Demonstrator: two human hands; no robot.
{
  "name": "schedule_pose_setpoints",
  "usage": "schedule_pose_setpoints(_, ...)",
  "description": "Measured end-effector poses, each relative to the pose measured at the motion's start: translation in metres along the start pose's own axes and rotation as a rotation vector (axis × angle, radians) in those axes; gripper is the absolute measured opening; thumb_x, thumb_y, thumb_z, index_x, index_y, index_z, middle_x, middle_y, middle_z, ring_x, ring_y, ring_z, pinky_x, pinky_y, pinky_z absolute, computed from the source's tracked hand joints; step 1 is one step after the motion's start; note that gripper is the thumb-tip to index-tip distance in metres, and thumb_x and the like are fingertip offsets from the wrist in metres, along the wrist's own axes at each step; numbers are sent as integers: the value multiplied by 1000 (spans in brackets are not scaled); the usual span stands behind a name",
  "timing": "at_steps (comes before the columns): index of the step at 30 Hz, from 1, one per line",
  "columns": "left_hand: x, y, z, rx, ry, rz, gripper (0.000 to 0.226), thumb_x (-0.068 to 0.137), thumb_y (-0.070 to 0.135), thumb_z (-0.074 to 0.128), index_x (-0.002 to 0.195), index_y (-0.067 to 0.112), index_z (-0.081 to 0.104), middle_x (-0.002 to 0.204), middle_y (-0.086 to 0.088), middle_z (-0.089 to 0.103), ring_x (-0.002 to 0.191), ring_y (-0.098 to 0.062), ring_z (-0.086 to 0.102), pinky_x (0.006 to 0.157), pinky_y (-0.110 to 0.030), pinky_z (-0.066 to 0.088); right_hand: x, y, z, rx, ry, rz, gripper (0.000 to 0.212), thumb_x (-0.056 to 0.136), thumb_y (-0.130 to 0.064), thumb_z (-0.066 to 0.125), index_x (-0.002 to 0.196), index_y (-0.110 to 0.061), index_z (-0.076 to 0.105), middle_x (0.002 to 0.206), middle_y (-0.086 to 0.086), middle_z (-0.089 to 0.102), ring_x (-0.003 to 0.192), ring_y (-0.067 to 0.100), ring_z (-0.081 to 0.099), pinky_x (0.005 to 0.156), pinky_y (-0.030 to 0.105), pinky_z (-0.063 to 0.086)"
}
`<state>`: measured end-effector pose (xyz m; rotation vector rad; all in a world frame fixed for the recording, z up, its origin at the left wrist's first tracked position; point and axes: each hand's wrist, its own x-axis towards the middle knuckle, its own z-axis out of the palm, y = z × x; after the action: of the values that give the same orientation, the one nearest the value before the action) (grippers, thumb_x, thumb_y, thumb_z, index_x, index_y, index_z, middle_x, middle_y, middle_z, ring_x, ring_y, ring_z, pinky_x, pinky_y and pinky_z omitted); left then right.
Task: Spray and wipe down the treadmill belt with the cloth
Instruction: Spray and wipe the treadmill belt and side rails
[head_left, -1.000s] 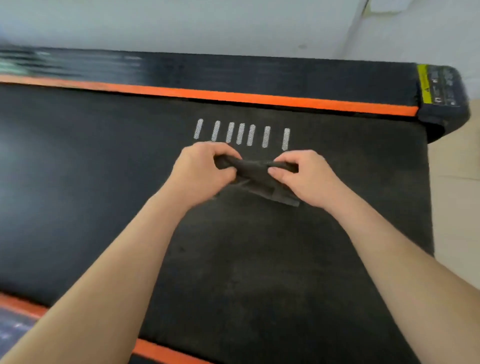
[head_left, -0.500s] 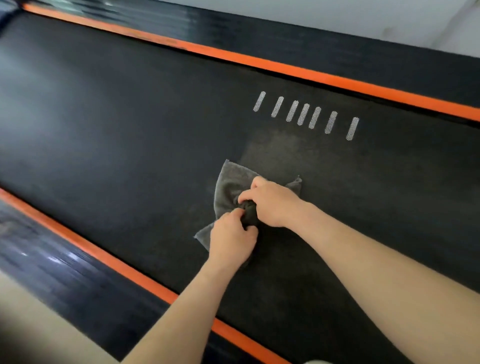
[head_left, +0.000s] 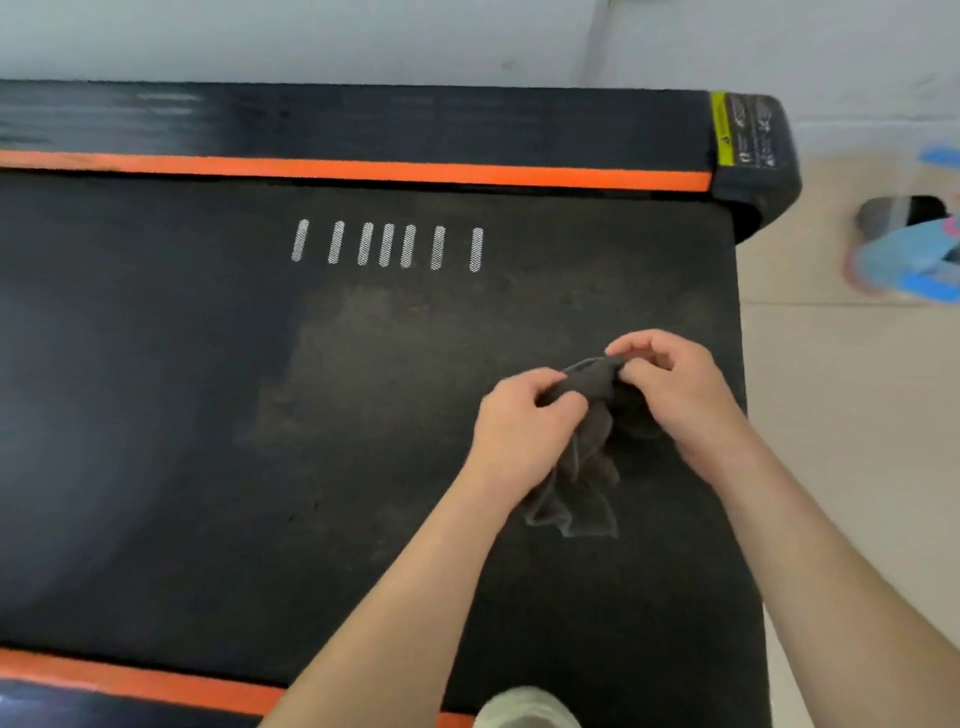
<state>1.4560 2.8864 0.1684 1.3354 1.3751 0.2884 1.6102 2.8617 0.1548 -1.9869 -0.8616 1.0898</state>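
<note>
Dark grey cloth (head_left: 584, 467) bunched, top pinched up, loose end draping onto black treadmill belt (head_left: 260, 467) near its right end; belt patchy-dull mid-section.

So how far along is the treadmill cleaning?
A duller, smeared patch on the belt below the white marks suggests some wiping is done. Both hands, left and right, are bunching the cloth off the belt. The glossier stretch looks left.

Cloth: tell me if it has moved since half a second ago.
Yes. The cloth went from left of the white stripes to their right, toward the belt's end.
</note>
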Motion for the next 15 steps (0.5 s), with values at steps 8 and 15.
schedule_pose_setpoints(8,-11,-20,-168,523,137,134,44,69,30,85,99,42,55,95,14,64,87,-8,62,81,-29,51,4,-66,108,-162,-176,-547,15,97,-14,59,102,-17,72,93,-13,66,95,8,62,86,23,45)
schedule_pose_setpoints(15,-77,-90,-250,761,718,177,35,68,7,69,101,19,68,94,5,57,89,-22,56,75,-29,38,-17,-112,203,-306,-477,-959,21,99,-21,52,110,-15,69,97,1,63,92,22,57,80,35,45)
